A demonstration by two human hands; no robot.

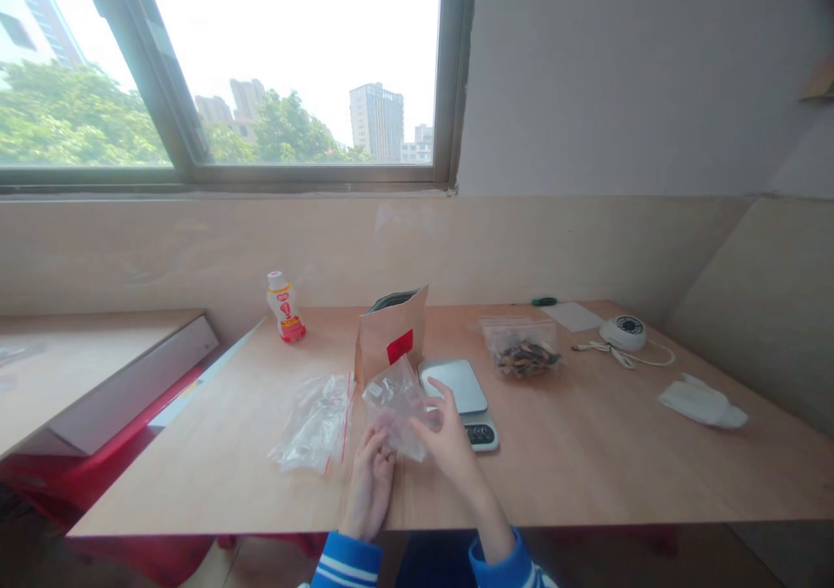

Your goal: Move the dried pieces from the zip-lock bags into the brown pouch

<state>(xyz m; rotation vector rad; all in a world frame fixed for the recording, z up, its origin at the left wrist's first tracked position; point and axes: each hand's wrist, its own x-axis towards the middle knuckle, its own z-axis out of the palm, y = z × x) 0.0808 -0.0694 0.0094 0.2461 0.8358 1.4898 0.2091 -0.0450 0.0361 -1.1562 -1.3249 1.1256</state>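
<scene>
A clear plastic bag (399, 397) is held up over the near middle of the table. My left hand (373, 477) is closed on its lower left edge, fingers curled. At the bag's right side is my right hand (448, 432), its thumb and fingers spread apart; the thumb is close to the plastic, and whether it touches I cannot tell. Just behind the bag stands an upright brown paper pouch (378, 345) with a red label, open at the top. A kitchen scale (464, 386) lies behind my right hand, partly covered by it. More clear zip bags (313, 427) lie to the left.
Right of the scale sits a zip bag of dark dried pieces (526, 358). Farther right are a white dome camera (624, 333) with cable, a white paper sheet (573, 316), a green-handled tool (545, 301) and a folded white bag (702, 401). A bottle (287, 312) stands back left.
</scene>
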